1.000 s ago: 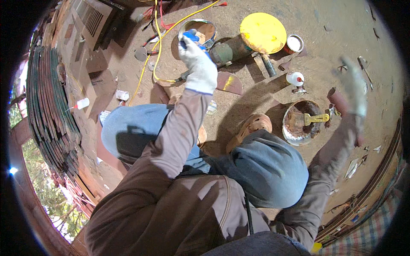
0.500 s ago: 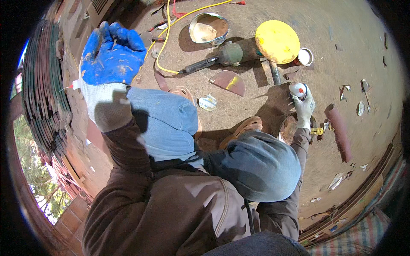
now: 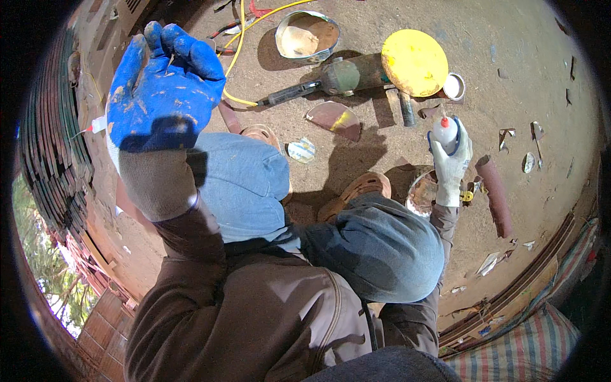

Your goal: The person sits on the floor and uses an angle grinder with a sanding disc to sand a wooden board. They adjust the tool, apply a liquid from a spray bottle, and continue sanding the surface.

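My left hand [image 3: 167, 95], in a blue-coated work glove, is raised at the far left with its palm showing. Its fingers are apart and slightly curled, with nothing visible in the palm. Just left of that glove shows a small white nozzle-like piece with a red tip [image 3: 97, 125]; whether it touches the hand I cannot tell. On the right, my right hand [image 3: 450, 167] in a pale glove is closed round a small white squeeze bottle [image 3: 445, 135], its red tip pointing away from me. Below that wrist sits a round container with brown residue [image 3: 420, 194], partly hidden.
A power tool [image 3: 347, 77] with a round yellow disc [image 3: 415, 62] lies ahead, near a bowl [image 3: 324, 35] and small can [image 3: 454, 87]. A cut brown disc [image 3: 335, 120] and rolled sandpaper [image 3: 493, 197] lie on the floor. A yellow cord [image 3: 237, 63] runs at upper left.
My right hand has turned, and the bottle's red tip now points away from me. The left hand has come slightly nearer, still palm up. The whole view has shifted a little.
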{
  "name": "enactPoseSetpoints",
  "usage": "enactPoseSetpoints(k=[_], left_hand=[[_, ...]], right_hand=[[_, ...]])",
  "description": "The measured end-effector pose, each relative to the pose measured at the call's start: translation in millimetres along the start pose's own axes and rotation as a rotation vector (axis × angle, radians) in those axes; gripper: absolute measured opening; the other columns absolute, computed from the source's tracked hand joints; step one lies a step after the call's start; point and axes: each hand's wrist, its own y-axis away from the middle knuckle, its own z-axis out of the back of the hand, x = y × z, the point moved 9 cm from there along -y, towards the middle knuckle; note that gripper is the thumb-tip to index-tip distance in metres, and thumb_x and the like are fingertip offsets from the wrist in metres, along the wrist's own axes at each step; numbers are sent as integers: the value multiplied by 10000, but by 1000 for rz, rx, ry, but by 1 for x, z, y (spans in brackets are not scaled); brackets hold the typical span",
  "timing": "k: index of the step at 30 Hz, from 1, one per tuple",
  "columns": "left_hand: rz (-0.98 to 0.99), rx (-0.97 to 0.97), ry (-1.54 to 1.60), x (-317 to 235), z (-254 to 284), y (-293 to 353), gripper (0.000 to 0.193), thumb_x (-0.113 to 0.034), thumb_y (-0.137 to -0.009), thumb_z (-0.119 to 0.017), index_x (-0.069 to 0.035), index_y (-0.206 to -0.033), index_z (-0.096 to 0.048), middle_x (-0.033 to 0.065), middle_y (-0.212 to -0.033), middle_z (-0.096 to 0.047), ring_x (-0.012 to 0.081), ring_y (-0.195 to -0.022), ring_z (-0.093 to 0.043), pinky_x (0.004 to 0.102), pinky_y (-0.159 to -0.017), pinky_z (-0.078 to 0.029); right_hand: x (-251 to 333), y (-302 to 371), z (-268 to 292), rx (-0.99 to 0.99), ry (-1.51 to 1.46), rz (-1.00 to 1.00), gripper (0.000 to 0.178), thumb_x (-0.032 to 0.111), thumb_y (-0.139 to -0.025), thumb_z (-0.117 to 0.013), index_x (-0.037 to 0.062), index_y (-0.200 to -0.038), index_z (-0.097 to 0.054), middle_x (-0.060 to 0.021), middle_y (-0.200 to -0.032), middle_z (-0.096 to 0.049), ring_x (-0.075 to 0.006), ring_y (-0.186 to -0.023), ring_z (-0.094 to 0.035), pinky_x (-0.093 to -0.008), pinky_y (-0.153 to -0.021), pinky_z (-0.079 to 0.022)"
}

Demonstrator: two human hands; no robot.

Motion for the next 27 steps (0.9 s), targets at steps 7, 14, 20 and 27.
enactPoseSetpoints(k=[7,14,20,27], left_hand=[[166,-15,190,17,-4,7,196,-125,-984,-565,0,-1106,-654,127,-1093,-649,237,-1048,-573,353,-955,-448],[144,135,-82,2,-4,5,278,-215,-1008,-535,-16,-1178,-630,108,-1195,-619,247,-1087,-539,366,-868,-450],[389,166,-78,18,-13,8,300,-262,-1013,-525,-44,-1185,-639,91,-1210,-615,231,-1093,-533,352,-771,-439],[335,150,-94,12,-9,7,279,-253,-1016,-523,-49,-1170,-635,87,-1197,-613,232,-1090,-535,357,-773,-450]], right_hand=[[41,-10,15,13,486,238,683,368,-729,-835,158,-1337,-605,-64,-1094,-671,-273,-1047,-594,-425,-917,-414],[41,-18,-1,81,618,252,654,421,-757,-797,194,-1339,-605,-44,-1087,-646,-263,-1038,-590,-443,-882,-418],[40,-23,-6,148,693,224,640,380,-753,-780,207,-1342,-599,-34,-1121,-633,-275,-1066,-568,-457,-894,-416],[37,-25,-6,183,720,214,622,367,-765,-761,203,-1342,-596,-41,-1124,-630,-279,-1076,-560,-469,-895,-416]])
